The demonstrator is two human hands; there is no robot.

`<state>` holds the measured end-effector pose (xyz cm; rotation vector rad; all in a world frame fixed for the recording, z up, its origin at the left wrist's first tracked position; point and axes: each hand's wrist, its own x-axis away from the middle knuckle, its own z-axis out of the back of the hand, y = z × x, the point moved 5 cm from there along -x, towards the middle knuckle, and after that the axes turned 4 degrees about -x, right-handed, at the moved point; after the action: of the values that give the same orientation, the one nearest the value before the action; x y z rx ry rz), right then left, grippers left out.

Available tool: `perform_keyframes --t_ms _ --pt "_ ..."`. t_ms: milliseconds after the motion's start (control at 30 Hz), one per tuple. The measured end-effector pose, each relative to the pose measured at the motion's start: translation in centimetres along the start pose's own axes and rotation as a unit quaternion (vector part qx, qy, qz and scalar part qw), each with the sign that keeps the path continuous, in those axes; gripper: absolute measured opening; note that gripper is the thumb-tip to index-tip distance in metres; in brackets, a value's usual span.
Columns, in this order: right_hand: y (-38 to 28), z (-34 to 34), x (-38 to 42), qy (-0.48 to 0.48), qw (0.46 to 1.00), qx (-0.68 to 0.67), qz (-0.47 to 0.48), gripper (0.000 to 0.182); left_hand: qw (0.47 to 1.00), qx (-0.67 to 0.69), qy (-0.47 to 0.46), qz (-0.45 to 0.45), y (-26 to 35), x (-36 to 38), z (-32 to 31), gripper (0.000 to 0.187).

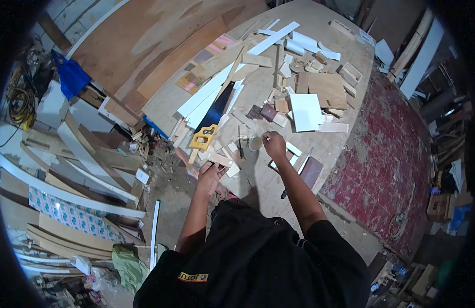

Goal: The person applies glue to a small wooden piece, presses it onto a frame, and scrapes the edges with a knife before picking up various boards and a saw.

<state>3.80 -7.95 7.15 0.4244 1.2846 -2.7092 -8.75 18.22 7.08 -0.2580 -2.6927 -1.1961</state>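
My left hand (210, 177) is at the near edge of the worktable (262, 186), its fingers closed on a small pale wood block (220, 159). My right hand (274, 146) is closed in a pinch beside a small round clear container (255, 142); what its fingers hold, if anything, I cannot tell. A thin dark tool (241, 146) lies just left of that container. Beyond my left hand rests a handsaw with a yellow handle (205, 137) and a dark blade (218, 107). A white-edged frame piece (293, 149) sits partly behind my right forearm.
Wood offcuts and white strips (273, 38) cover much of the far table. A white panel (306, 112) lies over brown boards (327, 90). Large plywood sheets (145, 36) lean at the left. Curved wood strips (73, 179) are stacked below them. Red worn flooring (383, 164) borders the right.
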Motion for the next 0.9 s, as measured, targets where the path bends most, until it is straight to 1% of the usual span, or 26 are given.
perform_keyframes --t_ms 67,100,133,167,200,233,267,333,400,433,467,533,567,633,667,733,767,800,867,900 --pt "0.7 -2.1 0.1 -0.08 0.992 0.088 -0.043 0.014 1.0 0.001 0.01 -0.002 0.1 0.9 1.1 0.036" --pt "0.3 -2.2 0.4 -0.083 0.99 0.105 -0.044 0.021 1.0 0.001 0.011 0.0 0.2 1.2 1.7 0.038" --pt "-0.8 -2.3 0.7 -0.091 0.99 0.102 -0.043 0.021 1.0 0.001 0.02 -0.001 0.4 1.7 2.3 0.038" --pt "-2.3 -1.1 1.2 0.011 0.997 0.07 0.003 0.021 0.999 -0.001 0.031 -0.007 0.6 2.1 2.9 0.039" --pt "-3.9 0.3 1.9 0.113 0.992 0.038 0.048 0.021 0.999 -0.003 0.042 -0.012 0.8 2.6 3.5 0.04" --pt "-4.4 0.5 3.0 0.111 0.993 -0.002 0.027 0.02 1.0 -0.007 0.028 -0.007 1.0 2.8 4.3 0.042" --pt "-4.5 -0.1 4.2 0.105 0.994 -0.001 0.024 0.02 0.999 -0.004 0.034 -0.004 0.9 3.1 5.2 0.042" --pt "-2.3 -2.9 6.6 0.04 0.997 -0.054 -0.036 0.013 0.999 0.017 0.036 -0.003 1.1 3.5 6.2 0.035" --pt "-0.6 -6.1 9.1 -0.043 0.996 -0.069 -0.026 0.01 0.999 0.019 0.049 -0.001 1.1 3.6 7.1 0.034" --pt "-0.3 -7.3 10.1 -0.081 0.996 -0.026 -0.037 0.007 0.998 0.019 0.061 -0.002 1.2 3.6 7.7 0.032" --pt "0.2 -8.6 11.1 -0.13 0.989 -0.008 -0.072 0.01 0.998 0.018 0.063 -0.001 1.3 3.5 8.2 0.032" --pt "-0.3 -9.8 12.5 -0.162 0.985 -0.005 -0.056 0.017 0.995 0.022 0.095 0.015 1.5 3.2 9.2 0.029" --pt "-0.2 -10.2 12.7 -0.162 0.985 -0.006 -0.057 0.017 0.995 0.02 0.096 0.016 1.7 3.0 9.5 0.029" --pt "0.0 -10.9 13.5 -0.232 0.958 0.108 -0.129 0.026 0.997 0.017 0.076 0.003 2.8 2.8 9.3 0.028" --pt "-0.2 -10.6 13.6 -0.232 0.958 0.107 -0.129 0.026 0.997 0.016 0.077 0.004 3.2 2.8 9.2 0.028" --pt "0.1 -10.0 14.5 -0.363 0.885 0.213 -0.199 0.032 0.997 0.016 0.079 0.004 4.1 2.4 9.2 0.028" --pt "-0.1 -9.4 15.0 -0.376 0.872 0.245 -0.196 0.037 0.997 0.015 0.075 0.003 4.4 2.0 9.2 0.028" --pt "-0.2 -9.0 15.4 -0.374 0.872 0.246 -0.199 0.037 0.997 0.012 0.079 0.009 4.3 1.9 9.4 0.028" --pt "0.1 -8.2 16.5 -0.397 0.852 0.247 -0.235 0.043 0.997 0.009 0.077 0.018 3.8 1.7 9.5 0.029" --pt "0.4 -7.8 16.7 -0.376 0.86 0.238 -0.248 0.047 0.997 0.013 0.071 0.029 3.5 1.6 9.2 0.028"
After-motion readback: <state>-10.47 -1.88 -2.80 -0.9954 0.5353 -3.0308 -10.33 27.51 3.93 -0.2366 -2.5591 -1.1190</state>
